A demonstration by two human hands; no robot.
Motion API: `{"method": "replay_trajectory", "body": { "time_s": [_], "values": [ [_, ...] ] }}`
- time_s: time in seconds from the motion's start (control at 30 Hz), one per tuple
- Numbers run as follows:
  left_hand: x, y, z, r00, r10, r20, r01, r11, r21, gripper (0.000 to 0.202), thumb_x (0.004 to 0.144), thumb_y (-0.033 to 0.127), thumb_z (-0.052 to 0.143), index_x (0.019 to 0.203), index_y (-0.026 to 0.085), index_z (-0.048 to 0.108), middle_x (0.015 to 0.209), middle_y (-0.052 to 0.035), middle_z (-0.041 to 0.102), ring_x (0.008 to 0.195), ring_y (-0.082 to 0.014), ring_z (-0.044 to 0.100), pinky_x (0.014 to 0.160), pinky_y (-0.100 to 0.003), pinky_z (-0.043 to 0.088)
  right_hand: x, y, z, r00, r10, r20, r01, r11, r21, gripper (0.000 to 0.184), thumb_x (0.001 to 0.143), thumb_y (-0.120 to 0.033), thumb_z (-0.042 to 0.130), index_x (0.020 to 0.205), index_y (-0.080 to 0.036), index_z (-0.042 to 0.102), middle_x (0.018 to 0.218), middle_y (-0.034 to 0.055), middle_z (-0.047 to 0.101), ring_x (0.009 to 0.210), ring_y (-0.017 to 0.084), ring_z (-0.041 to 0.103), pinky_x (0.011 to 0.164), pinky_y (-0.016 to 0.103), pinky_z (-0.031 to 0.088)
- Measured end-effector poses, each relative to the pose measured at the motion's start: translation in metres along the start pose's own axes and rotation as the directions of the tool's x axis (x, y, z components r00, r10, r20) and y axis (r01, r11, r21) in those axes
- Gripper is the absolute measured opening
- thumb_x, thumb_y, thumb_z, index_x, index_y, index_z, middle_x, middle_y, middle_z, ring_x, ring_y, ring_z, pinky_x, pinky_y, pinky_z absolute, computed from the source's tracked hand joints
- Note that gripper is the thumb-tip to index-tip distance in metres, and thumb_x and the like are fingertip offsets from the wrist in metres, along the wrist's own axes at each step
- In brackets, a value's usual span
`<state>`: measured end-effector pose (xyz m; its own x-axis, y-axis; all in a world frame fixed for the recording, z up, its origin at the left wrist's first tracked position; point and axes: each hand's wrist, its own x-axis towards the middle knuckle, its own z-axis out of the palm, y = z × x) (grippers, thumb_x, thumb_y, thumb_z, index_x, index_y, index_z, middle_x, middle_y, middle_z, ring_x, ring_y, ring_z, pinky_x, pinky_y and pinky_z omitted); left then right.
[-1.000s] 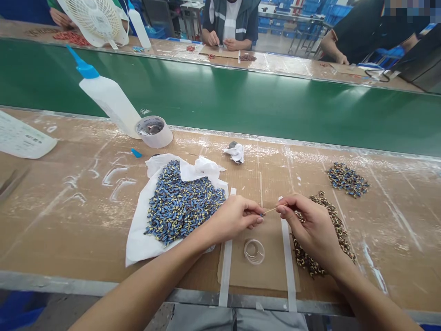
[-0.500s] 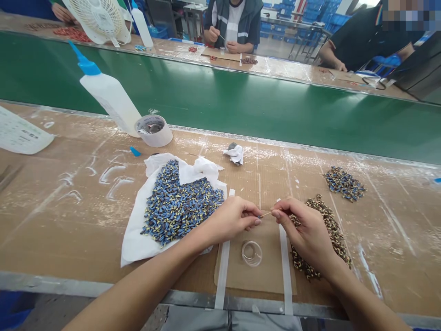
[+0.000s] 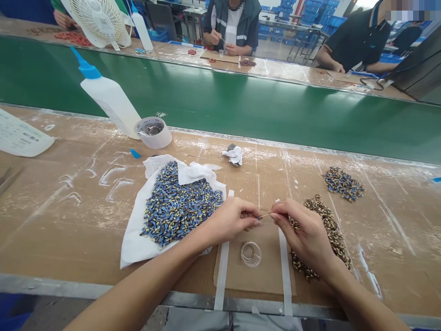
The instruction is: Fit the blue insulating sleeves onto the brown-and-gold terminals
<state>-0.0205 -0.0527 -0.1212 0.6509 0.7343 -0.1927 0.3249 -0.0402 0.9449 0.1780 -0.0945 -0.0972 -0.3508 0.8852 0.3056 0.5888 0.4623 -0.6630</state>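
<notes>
My left hand (image 3: 230, 221) is closed in a pinch on a small blue part, just right of a heap of blue-and-yellow parts (image 3: 179, 204) lying on a white cloth (image 3: 136, 243). My right hand (image 3: 303, 232) pinches a thin wooden stick (image 3: 264, 215) whose tip meets the part in my left fingers. Both hands hover over a taped-down cardboard patch (image 3: 255, 271) with a small clear cup (image 3: 251, 253) on it. A heap of brown-and-white parts (image 3: 327, 225) lies under and beside my right hand.
A squeeze bottle with a blue nozzle (image 3: 106, 99), a tape roll (image 3: 153, 132), a crumpled tissue (image 3: 234, 154) and a small pile of blue parts (image 3: 342, 183) sit further back. A green conveyor belt (image 3: 241, 105) runs across. People work on the far side; a fan (image 3: 98, 20) stands there.
My right hand has moved slightly left, bringing the stick closer to my left fingers. The view shifted a little; otherwise nothing moved.
</notes>
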Motion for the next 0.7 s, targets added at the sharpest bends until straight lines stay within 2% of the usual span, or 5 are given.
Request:
{"method": "replay_trajectory", "body": {
  "time_s": [0.7],
  "values": [
    [-0.0012, 0.0031, -0.0023, 0.999, 0.054, -0.010, -0.053, 0.997, 0.055, 0.014, 0.081, 0.015, 0.057, 0.080, 0.014, 0.070, 0.067, 0.0012, 0.060, 0.065, -0.0109, 0.050, 0.061, -0.021, 0.037, -0.0016, 0.0024, 0.0066, 0.996, -0.042, 0.075, 0.042, 0.999, 0.006, 0.014, 0.095, -0.015, 0.045, 0.092, -0.020, 0.058, 0.081, 0.0039, 0.058, 0.073, 0.016, 0.054, 0.066, 0.027, 0.041]
  ]
}}
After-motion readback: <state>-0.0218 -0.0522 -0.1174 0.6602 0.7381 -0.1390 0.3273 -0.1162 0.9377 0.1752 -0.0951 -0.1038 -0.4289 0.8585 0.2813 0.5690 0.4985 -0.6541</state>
